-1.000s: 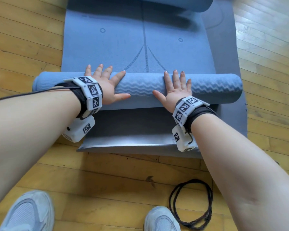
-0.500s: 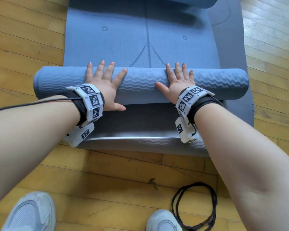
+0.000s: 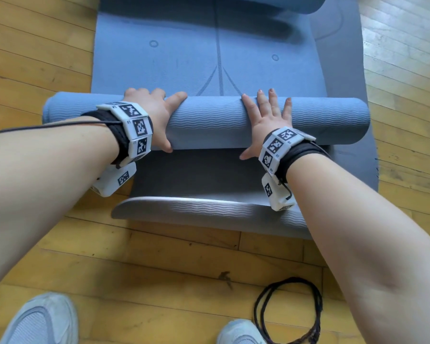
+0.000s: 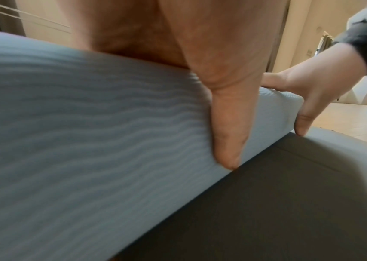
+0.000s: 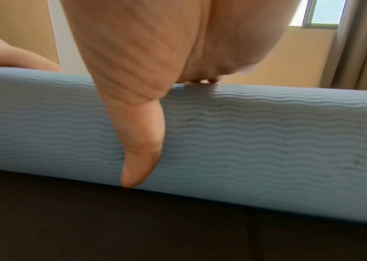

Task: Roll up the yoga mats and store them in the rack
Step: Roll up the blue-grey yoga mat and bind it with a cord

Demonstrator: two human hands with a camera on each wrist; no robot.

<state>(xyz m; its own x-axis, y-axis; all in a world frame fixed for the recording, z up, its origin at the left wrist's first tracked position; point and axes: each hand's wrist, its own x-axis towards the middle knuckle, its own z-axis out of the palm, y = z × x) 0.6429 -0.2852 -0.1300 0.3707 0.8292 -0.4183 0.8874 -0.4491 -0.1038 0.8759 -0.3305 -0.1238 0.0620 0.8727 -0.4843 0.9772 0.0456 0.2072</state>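
A blue yoga mat lies partly rolled: its ribbed roll (image 3: 209,122) runs across the flat blue stretch (image 3: 184,58). My left hand (image 3: 159,117) wraps the roll's left part, with fingers bent over the far side and the thumb (image 4: 227,132) down the near face. My right hand (image 3: 266,120) rests on the right part with its fingers spread straight on top. The right thumb (image 5: 142,141) presses the near face of the roll (image 5: 267,141). Beneath lies a dark grey mat (image 3: 209,175), unrolled.
The grey mat's near end (image 3: 209,209) curls up off the wooden floor (image 3: 159,264). Another blue roll (image 3: 233,2) crosses the top edge. A black cord loop (image 3: 288,316) lies by my right shoe (image 3: 241,331); my left shoe (image 3: 40,319) is at bottom left.
The roll has moved slightly away from me, covering more of the mat's line markings. My left fingers went from straight to bent over the far side, and both thumbs dropped down the near face.
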